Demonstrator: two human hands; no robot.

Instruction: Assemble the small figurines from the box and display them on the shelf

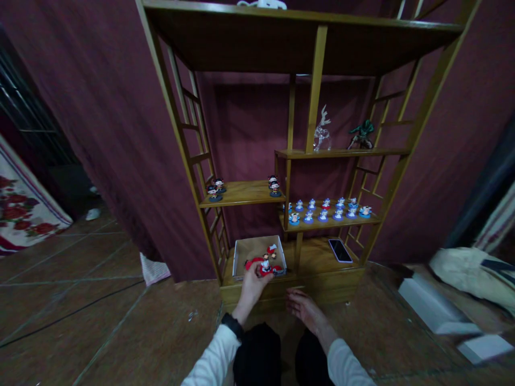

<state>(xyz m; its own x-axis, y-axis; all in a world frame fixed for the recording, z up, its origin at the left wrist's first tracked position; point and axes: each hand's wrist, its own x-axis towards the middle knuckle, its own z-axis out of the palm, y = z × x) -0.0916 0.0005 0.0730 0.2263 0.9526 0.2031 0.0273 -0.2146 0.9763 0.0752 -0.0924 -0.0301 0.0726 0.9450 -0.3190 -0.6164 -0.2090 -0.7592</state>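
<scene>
My left hand [253, 287], with a dark band on its wrist, pinches a small figurine [265, 266] with a white body and a red base. It is at the front edge of an open cardboard box [238, 252] on the bottom shelf. Several red and white figurine pieces [272, 249] lie in the box, partly hidden by the hand. To the right, my right hand [303, 308] hangs in front of the shelf's base, its fingers loosely extended and holding nothing.
The wooden shelf unit [298, 277] bears several dark-haired figurines [214, 192], several blue-and-white figurines [323, 215], a clear deer ornament [322, 131], a green figure [363, 133] and a phone [340, 250]. White boxes [436, 305] stand on the floor at right. A cable [72, 312] crosses the left floor.
</scene>
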